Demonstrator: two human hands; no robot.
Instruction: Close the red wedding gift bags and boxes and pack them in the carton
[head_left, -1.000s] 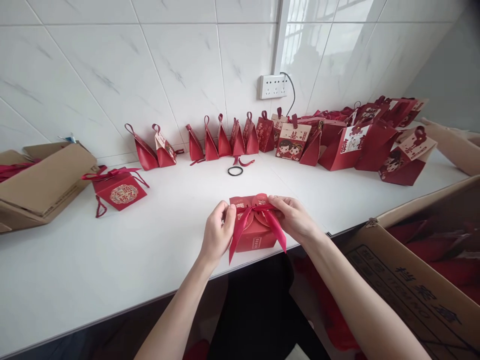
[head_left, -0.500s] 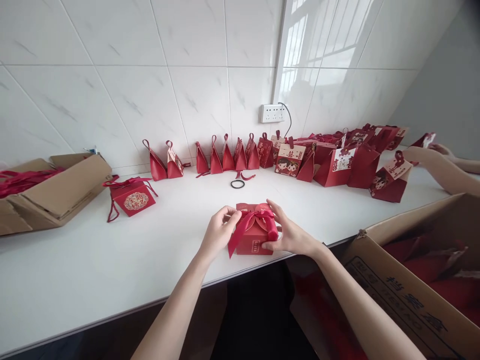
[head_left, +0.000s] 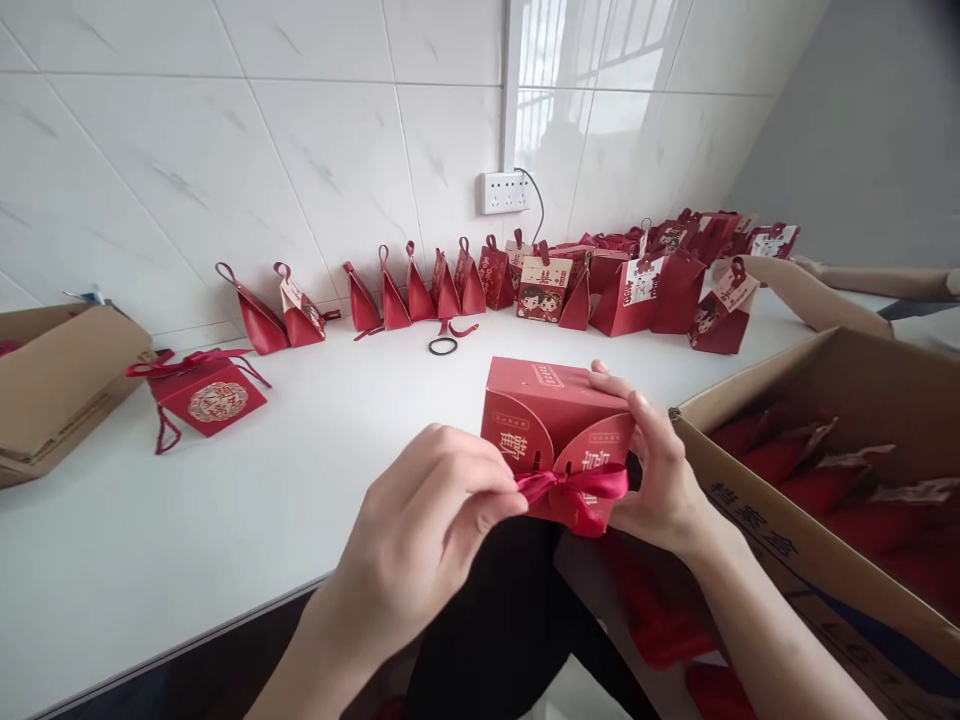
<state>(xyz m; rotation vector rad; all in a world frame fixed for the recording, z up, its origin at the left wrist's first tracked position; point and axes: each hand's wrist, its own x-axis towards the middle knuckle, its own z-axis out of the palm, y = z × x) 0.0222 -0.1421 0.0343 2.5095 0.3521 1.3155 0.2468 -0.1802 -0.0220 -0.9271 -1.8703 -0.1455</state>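
Observation:
A red gift box (head_left: pixel 555 392) with gold lettering is held up at the table's front edge, tipped so its bow side faces me. My right hand (head_left: pixel 664 475) grips its right side, thumb and fingers wrapped round it. A shiny red ribbon (head_left: pixel 581 487) is tied in a bow across the rounded flaps. My left hand (head_left: pixel 431 525) pinches the ribbon's left part between thumb and fingers. The fingertips of my left hand partly cover the ribbon there.
Another red box with ribbon (head_left: pixel 217 395) sits left on the white table (head_left: pixel 337 430). Several red bags (head_left: pixel 409 290) line the wall near a black ring (head_left: pixel 442 346). Cardboard boxes stand left (head_left: pixel 71 385) and right (head_left: pixel 757 520). Another person's arm (head_left: pixel 817 295) reaches in at far right.
The gift box has been lifted off the table and tilted, its bow side turned toward me. Both hands moved with it, closer to the camera. The view has shifted right.

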